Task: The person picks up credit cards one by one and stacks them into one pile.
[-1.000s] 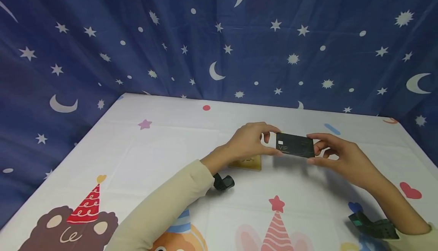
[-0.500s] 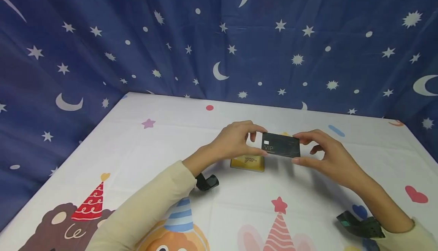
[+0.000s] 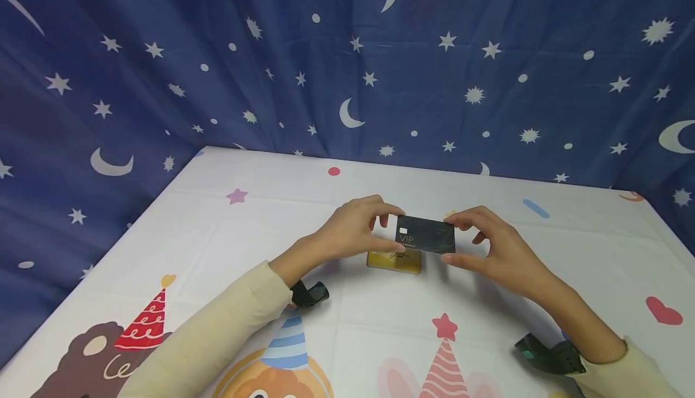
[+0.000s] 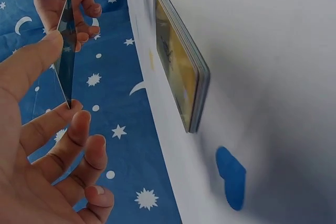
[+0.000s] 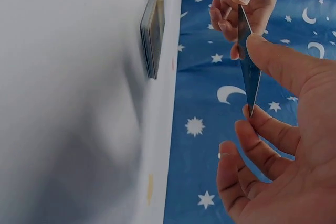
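Note:
A black card [image 3: 426, 234] marked "VIP" is held tilted above the table between both hands. My left hand [image 3: 358, 226] pinches its left end between thumb and fingertips. At the opposite end, my right hand [image 3: 491, 250] pinches the corners in the same way. Just below and behind the card in the head view lies a small stack of cards with a gold card [image 3: 394, 262] on top, partly covered by the black card. The left wrist view shows the layered edges of this stack [image 4: 184, 66] resting on the cloth. Seen edge-on, the black card [image 5: 249, 64] is thin.
A white tablecloth [image 3: 282, 223] with printed party animals, hearts and stars covers the table. Behind it hangs a dark blue curtain [image 3: 293, 42] with moons and stars. Black wrist straps [image 3: 311, 294] sit on both forearms.
Both hands have carried the black card leftward, from right of the stack to over it. The camera view has shifted slightly. The grip at both ends stays.

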`<state>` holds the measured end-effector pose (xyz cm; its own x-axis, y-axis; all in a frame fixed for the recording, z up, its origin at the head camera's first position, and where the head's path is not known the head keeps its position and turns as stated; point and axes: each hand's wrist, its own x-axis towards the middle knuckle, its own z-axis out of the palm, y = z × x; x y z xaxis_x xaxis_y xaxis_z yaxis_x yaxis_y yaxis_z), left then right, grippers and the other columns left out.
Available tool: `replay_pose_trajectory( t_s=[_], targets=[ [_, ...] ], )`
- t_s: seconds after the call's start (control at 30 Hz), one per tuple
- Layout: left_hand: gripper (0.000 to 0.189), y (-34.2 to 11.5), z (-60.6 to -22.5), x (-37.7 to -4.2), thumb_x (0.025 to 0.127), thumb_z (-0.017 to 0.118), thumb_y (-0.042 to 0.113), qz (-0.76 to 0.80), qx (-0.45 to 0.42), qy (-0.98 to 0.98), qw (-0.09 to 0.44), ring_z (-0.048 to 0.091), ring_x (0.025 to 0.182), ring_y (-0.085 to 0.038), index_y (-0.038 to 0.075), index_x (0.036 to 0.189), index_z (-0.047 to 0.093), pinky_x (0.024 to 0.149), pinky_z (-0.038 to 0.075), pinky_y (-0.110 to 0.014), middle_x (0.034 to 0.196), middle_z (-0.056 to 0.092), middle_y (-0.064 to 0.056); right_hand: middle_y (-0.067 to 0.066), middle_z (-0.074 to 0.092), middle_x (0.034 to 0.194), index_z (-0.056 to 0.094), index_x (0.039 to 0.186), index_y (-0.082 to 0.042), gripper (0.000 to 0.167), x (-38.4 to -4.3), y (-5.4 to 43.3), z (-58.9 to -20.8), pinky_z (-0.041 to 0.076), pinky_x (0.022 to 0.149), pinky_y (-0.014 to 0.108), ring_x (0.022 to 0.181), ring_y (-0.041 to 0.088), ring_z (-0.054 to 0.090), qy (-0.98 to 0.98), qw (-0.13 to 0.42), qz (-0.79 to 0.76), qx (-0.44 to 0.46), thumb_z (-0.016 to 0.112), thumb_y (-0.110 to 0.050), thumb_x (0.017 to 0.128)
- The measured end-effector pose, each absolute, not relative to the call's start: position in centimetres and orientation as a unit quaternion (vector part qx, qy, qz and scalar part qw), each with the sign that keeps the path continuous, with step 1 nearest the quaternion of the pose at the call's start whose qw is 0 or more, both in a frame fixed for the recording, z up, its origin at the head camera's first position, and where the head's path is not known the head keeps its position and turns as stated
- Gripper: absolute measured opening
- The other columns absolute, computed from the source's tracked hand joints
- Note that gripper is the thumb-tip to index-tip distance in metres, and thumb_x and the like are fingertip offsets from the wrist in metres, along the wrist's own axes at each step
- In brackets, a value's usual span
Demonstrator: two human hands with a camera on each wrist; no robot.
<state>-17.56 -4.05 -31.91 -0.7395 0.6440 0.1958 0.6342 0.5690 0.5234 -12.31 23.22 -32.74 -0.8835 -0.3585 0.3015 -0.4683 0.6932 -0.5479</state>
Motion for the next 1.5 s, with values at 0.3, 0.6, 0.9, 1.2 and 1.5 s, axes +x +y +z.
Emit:
replay_pose_trajectory(
  t_s=[0.3, 0.6, 0.9, 1.2, 1.5],
  targets=[
    [0.057, -5.3, -32.6, -17.5, 0.076, 0.080, 0.040, 0.304, 0.338, 0.890, 0.035, 0.052, 0.083, -0.017, 0.021, 0.127, 0.062, 0.067, 0.042, -0.029, 0.100, 0.056, -0.001, -0.006, 0.055, 0.109, 0.060, 0.121, -0.022, 0.054, -12.6, 21.9, -33.3, 0.045, 0.076, 0.042, 0.099, 0.020, 0.050, -0.919, 0.051, 0.327, 0.212, 0.080, -0.042, 0.075],
    [0.056, -6.2, -33.4, -17.6, 0.074, 0.082, 0.039, 0.314, 0.328, 0.890, 0.031, 0.053, 0.086, -0.018, 0.021, 0.124, 0.065, 0.071, 0.044, -0.030, 0.103, 0.055, -0.001, -0.005, 0.055, 0.109, 0.059, 0.120, -0.018, 0.055, -13.0, 21.0, -34.1, 0.045, 0.077, 0.043, 0.099, 0.021, 0.051, -0.913, 0.039, 0.335, 0.227, 0.082, -0.037, 0.074],
    [0.054, -6.8, -34.7, -17.9, 0.073, 0.083, 0.037, 0.305, 0.334, 0.891, 0.029, 0.051, 0.086, -0.019, 0.020, 0.122, 0.066, 0.072, 0.041, -0.030, 0.100, 0.056, 0.000, -0.005, 0.054, 0.106, 0.060, 0.117, -0.016, 0.054, -13.4, 20.1, -35.2, 0.046, 0.078, 0.040, 0.097, 0.019, 0.050, -0.918, 0.021, 0.326, 0.225, 0.085, -0.032, 0.071],
    [0.055, -7.0, -35.8, -18.0, 0.073, 0.082, 0.042, 0.275, 0.333, 0.901, 0.044, 0.048, 0.088, -0.017, 0.021, 0.122, 0.066, 0.076, 0.037, -0.032, 0.100, 0.055, 0.001, -0.005, 0.054, 0.105, 0.062, 0.115, -0.017, 0.052, -13.6, 19.9, -36.5, 0.042, 0.078, 0.037, 0.091, 0.017, 0.049, -0.916, 0.013, 0.325, 0.234, 0.083, -0.037, 0.073],
    [0.058, -7.1, -36.5, -18.3, 0.069, 0.084, 0.043, 0.268, 0.341, 0.900, 0.038, 0.049, 0.093, -0.018, 0.019, 0.119, 0.067, 0.079, 0.037, -0.034, 0.098, 0.057, 0.002, -0.006, 0.054, 0.104, 0.063, 0.114, -0.017, 0.051, -13.7, 19.7, -37.4, 0.043, 0.074, 0.033, 0.091, 0.015, 0.047, -0.918, 0.022, 0.318, 0.235, 0.085, -0.034, 0.071]
  ],
)
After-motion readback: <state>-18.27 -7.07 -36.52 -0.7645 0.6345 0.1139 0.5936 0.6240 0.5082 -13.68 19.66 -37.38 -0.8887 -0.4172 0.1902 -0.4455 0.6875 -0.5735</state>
